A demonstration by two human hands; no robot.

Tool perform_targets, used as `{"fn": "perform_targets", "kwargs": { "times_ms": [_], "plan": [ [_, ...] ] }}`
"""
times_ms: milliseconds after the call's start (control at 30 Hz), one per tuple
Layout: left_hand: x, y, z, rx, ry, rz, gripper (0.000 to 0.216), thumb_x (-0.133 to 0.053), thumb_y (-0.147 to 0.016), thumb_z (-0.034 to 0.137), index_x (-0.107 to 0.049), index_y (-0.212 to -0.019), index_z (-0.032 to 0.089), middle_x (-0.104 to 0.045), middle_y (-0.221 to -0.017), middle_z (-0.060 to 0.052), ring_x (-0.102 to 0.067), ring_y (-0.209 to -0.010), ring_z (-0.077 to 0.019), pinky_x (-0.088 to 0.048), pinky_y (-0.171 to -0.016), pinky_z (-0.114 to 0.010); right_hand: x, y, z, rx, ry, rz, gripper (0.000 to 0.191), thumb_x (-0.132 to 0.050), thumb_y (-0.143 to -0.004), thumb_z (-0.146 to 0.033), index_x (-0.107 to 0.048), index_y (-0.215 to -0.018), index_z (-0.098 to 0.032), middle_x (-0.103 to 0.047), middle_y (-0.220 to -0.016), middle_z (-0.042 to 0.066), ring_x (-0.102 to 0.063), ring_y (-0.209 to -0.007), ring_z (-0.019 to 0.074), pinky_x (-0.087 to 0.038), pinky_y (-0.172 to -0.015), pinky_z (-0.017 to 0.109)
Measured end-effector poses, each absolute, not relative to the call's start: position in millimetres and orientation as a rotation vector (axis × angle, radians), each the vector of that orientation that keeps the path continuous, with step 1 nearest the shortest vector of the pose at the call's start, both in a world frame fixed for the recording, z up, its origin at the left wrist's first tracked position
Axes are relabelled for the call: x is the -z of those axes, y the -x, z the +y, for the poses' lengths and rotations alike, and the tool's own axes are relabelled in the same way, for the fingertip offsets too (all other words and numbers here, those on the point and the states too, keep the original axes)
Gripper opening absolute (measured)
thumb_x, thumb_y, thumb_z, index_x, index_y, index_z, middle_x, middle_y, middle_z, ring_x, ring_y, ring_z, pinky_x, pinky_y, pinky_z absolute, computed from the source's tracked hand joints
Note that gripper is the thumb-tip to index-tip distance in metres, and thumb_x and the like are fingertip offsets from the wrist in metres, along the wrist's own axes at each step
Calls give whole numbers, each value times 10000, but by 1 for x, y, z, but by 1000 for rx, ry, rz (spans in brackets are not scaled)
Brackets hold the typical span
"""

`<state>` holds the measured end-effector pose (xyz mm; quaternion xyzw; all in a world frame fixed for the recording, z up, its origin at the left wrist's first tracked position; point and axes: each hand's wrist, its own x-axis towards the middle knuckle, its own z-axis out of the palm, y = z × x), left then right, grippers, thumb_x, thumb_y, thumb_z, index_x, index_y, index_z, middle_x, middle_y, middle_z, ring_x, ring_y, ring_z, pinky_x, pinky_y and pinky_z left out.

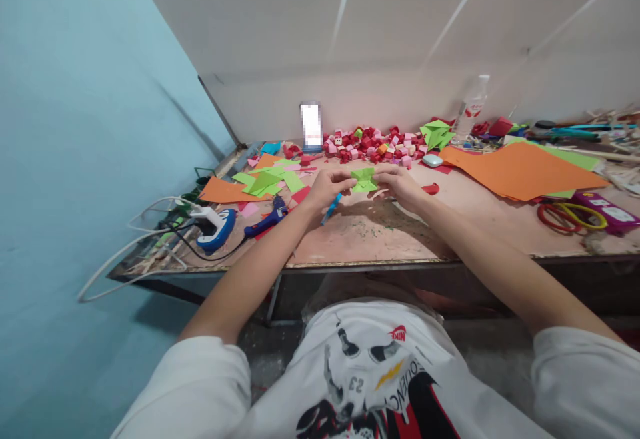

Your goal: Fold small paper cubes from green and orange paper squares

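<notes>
— Pale blue wall at left, whitish panel behind, pinkish table below: what occupies the centre, seen from your remote seat?

— Through the head camera I see the left hand and the right hand meeting over the middle of the table. Between them is 1 small green folded paper, with creases visible on its face.

— State of the grip?

— Clamped on the paper from 2 sides: left thumb and fingers pinch its left edge, right thumb and fingers its right edge. I read it as raised, with shadow on the surface beneath.

— Nearest items?

— I find a slim blue item slanting just below the left hand; I cannot tell whether it touches the fingers. A curved red piece lies just beyond the right wrist.

— Surroundings?

— On the left I note a blue glue gun, a blue-and-white power strip and overlapping green sheets. Along the back, a phone stands upright beside a heap of pink and red cubes; a clear bottle stands farther right. Broad orange sheets lie at right, near a purple box.
</notes>
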<state>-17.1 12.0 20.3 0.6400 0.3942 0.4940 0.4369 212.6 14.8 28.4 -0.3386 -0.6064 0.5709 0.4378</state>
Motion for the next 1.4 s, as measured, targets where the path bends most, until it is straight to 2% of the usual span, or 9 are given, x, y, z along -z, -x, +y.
{"fn": "perform_targets", "kwargs": {
  "times_ms": [200,400,667,967,1200,1400],
  "plan": [
    [-23,19,13,-1273,-1583,938,368,-937,-699,464,-745,-787,163,-689,-678,-17,-629,-618,-132,-519,-623,-261,-24,-218,19,-1415,831,-1578,175,-868,-778,-304,-771,-847,-176,-783,-832,90,-781,-722,218,-619,-590,269],
    [-23,21,12,-1260,-1568,898,347,-879,-777,482,-740,-811,166,-691,-722,-23,-641,-641,-131,-529,-632,-259,-26,-217,17,-1420,823,-1593,185,-885,-756,-310,-777,-807,-170,-780,-830,92,-780,-734,224,-616,-600,280],
    [-26,20,5,-1248,-1564,898,251,-846,-806,401,-738,-810,175,-684,-708,-20,-643,-650,-137,-535,-654,-263,-28,-218,16,-1417,832,-1583,181,-890,-746,-304,-792,-815,-168,-780,-796,97,-774,-713,228,-618,-601,288],
    [-27,19,2,-1116,-1654,980,201,-839,-802,334,-754,-772,154,-717,-687,-38,-620,-602,-124,-525,-647,-265,-27,-215,19,-1386,838,-1512,211,-889,-769,-319,-774,-868,-173,-799,-889,99,-765,-677,203,-634,-600,285],
    [-24,20,7,-1183,-1629,1019,253,-847,-810,372,-742,-723,159,-740,-717,-56,-624,-607,-129,-506,-616,-260,-28,-215,17,-1374,829,-1521,367,-872,-862,-520,-807,-1025,-197,-818,-997,105,-779,-738,207,-654,-631,292],
    [-28,19,-1,-1172,-1603,999,196,-830,-837,305,-746,-742,156,-728,-719,-46,-624,-612,-124,-500,-639,-270,-30,-215,13,-1350,835,-1580,316,-954,-781,-436,-820,-925,-188,-807,-905,86,-759,-721,193,-640,-625,272]
  ]
}}
